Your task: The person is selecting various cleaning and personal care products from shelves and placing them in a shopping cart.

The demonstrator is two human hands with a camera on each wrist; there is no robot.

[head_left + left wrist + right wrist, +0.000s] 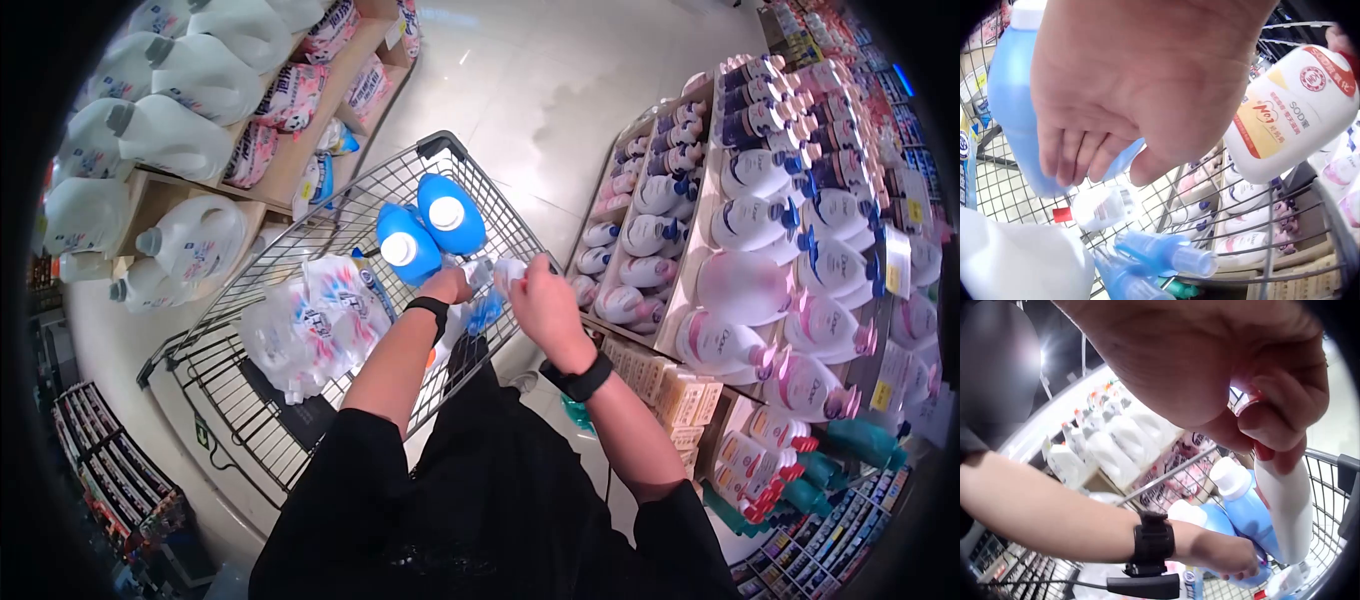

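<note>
My right hand [548,310] grips a white SOD lotion bottle [1294,115] by its red cap, over the right side of the shopping cart. The bottle hangs cap-up, tilted in the left wrist view. My left hand [1141,94] is inside the cart, fingers loosely extended and nothing in them. Beside it stand two blue jugs with white caps, one nearer [410,268] and one farther [462,236]. Below the fingers lies another white bottle [1104,207] with a red cap. Blue bottles with clear tops [1166,253] lie close by.
The wire cart [215,325] also carries clear plastic-wrapped packs [320,325]. Shelves of large white jugs [175,140] and pink bags [292,97] stand at left. Pump bottles [745,222] fill the right display, with stacked boxes [685,400] near my right forearm.
</note>
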